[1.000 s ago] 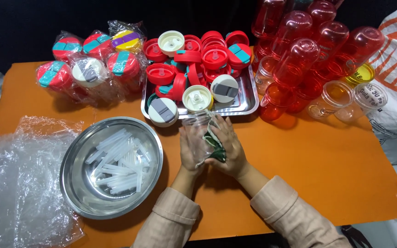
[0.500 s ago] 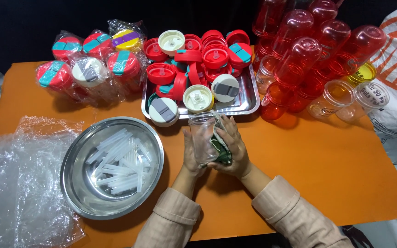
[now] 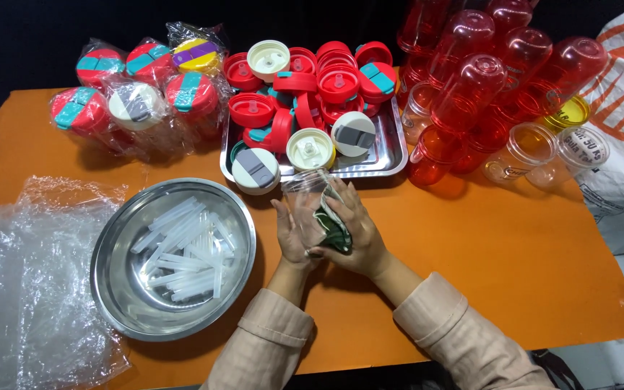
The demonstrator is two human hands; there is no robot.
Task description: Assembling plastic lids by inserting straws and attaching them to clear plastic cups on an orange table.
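Both hands point(image 3: 326, 231) – tight grip, clear cup point(image 3: 306, 189)

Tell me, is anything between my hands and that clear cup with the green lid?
Nothing visible. The left hand and right hand are already clasped around the clear cup, with the green lid pressed under the right palm. The steel tray sits just beyond.

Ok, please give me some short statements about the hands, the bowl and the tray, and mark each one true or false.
1. Both hands, left hand and right hand, hold a clear cup. True.
2. The steel bowl holds red lids. False: it holds clear straws.
3. The tray holds mostly red lids. True.
4. The red cups lie left of the bowl. False: they lie at the right; crumpled plastic film lies left.
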